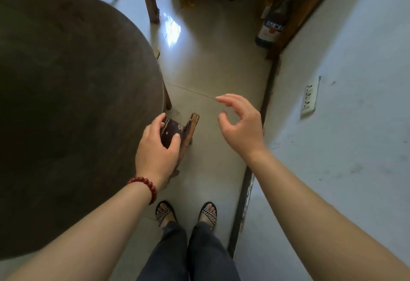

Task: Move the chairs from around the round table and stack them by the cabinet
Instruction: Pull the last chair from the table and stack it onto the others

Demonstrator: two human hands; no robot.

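Left hand point(156, 147) grip on chair point(175, 131)

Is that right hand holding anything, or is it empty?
Empty. The right hand hangs open over bare floor, fingers curled, touching nothing. Only the left hand grips the chair.

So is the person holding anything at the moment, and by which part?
The left hand has its grip on the dark seat edge of a wooden stool tucked beside the round table. The right hand is open and holds nothing.

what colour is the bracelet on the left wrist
Dark red beads; the bracelet shows clearly in the head view.
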